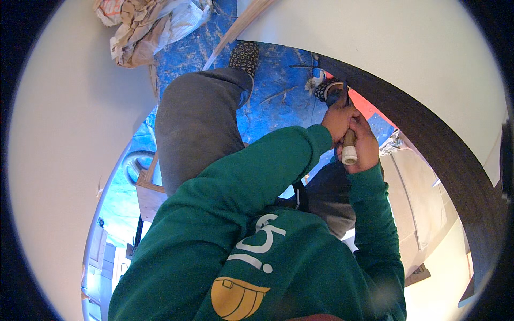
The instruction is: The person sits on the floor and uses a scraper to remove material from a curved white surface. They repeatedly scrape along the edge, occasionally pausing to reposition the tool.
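Observation:
Both hands are closed around a long tool with a brown handle (349, 138) that ends in a pale, ring-like cap pointing up toward me. My left hand (338, 121) grips farther along it, and my right hand (366, 146) wraps the handle near the cap. The far part of the tool is mostly hidden by the fingers; a dark narrow piece shows just beyond them, but its kind cannot be told. Near the hands, a dark brown board (405, 116) runs along the edge of a white panel (385, 36). One patterned shoe shows just past the hands.
A blue tarp (277, 96) with debris covers the floor. Crumpled brown paper and plastic (136, 40) lie upper left. A splintered wood strip (237, 28) crosses at the top. A large pale panel (72, 120) rises at left, beside a plywood box (150, 196). Cardboard (409, 192) stands at right.

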